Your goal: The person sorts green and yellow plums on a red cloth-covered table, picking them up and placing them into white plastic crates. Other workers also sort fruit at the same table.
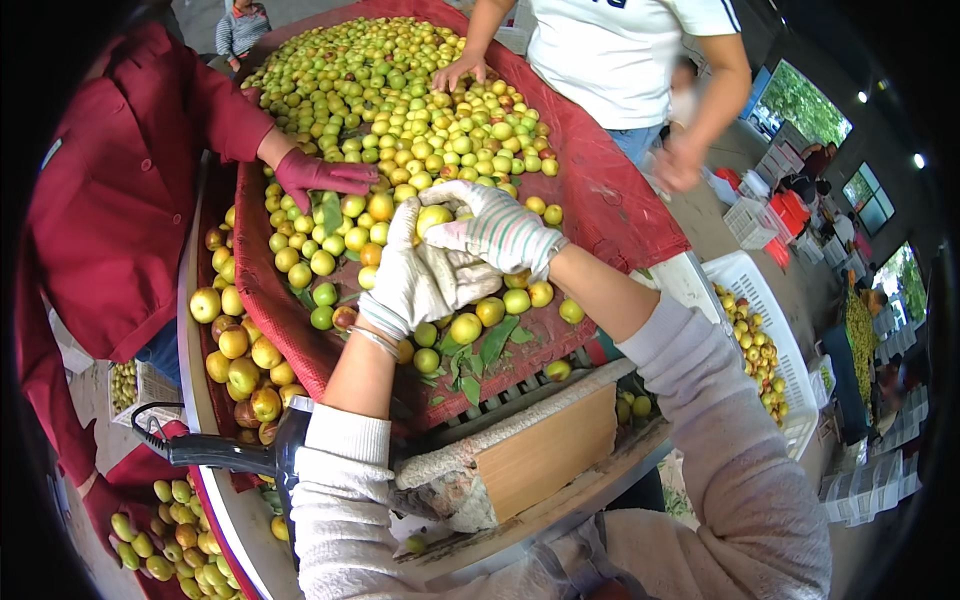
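Both my hands wear whitish knit gloves with striped cuffs and meet over the near part of a heap of yellow-green jujubes (420,112). My left hand (431,281) is turned palm up, its fingers spread under the other hand. Above it my right hand (491,229) curls its fingers around a yellow jujube (433,220), which also lies close to the left thumb. Whether the left palm holds any fruit is hidden. Below the hands, loose jujubes (466,328) and green leaves (497,340) lie on the red cloth (540,352).
A co-worker's maroon-gloved hand (322,178) reaches in from the left; another person's bare hand (460,71) rests on the heap. Larger jujubes fill a side channel (244,367). A black hair dryer (225,452) sits at the left edge. A white crate (795,375) of fruit stands right.
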A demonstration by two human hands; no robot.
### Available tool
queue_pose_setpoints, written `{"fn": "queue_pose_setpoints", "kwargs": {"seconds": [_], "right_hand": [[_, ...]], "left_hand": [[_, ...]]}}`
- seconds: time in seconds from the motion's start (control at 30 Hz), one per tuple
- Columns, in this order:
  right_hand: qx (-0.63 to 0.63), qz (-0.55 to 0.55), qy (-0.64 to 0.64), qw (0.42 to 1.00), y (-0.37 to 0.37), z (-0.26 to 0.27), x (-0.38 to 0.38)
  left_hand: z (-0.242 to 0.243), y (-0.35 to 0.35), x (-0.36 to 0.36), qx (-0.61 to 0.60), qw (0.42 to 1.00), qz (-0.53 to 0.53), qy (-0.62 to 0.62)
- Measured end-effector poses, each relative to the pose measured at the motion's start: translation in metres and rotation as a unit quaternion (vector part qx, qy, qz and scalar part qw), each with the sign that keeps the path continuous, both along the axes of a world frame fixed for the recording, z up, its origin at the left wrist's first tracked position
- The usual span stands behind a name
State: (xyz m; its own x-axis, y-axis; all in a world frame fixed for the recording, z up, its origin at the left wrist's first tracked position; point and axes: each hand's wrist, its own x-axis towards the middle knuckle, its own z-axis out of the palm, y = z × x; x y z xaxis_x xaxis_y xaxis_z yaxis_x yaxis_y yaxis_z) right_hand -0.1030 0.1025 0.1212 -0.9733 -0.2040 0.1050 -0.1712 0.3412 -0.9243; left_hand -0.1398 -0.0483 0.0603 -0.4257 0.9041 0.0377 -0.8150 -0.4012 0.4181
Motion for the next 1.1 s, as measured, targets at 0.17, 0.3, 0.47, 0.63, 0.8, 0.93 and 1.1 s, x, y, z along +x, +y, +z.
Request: {"fn": "queue_pose_setpoints", "kwargs": {"seconds": [0.17, 0.3, 0.47, 0.63, 0.8, 0.93, 1.1], "right_hand": [[-0.190, 0.024, 0.017, 0.981, 0.007, -0.008, 0.004], [-0.308, -0.069, -0.026, 0.948, 0.045, -0.007, 0.026], [-0.255, -0.041, -0.171, 0.951, 0.093, -0.043, 0.033], [0.176, 0.022, -0.242, 0.954, 0.075, -0.040, 0.052], [0.265, 0.050, -0.026, 0.963, 0.107, -0.045, 0.005], [0.412, -0.162, 0.020, 0.897, 0.130, -0.053, -0.047], [0.531, -0.161, -0.060, 0.830, 0.064, -0.079, -0.032]], "left_hand": [[-0.007, 0.011, 0.011, 0.015, 0.997, 0.052, -0.045], [-0.004, 0.008, 0.003, -0.116, 0.987, 0.114, 0.000], [-0.001, -0.002, -0.004, -0.205, 0.955, 0.166, 0.135], [0.005, 0.005, 0.018, -0.319, 0.840, 0.196, 0.393], [0.004, 0.013, 0.029, -0.378, 0.820, 0.096, 0.420], [0.000, 0.014, 0.025, -0.426, 0.752, 0.129, 0.486], [0.008, -0.018, -0.004, -0.567, 0.546, 0.303, 0.536]]}}
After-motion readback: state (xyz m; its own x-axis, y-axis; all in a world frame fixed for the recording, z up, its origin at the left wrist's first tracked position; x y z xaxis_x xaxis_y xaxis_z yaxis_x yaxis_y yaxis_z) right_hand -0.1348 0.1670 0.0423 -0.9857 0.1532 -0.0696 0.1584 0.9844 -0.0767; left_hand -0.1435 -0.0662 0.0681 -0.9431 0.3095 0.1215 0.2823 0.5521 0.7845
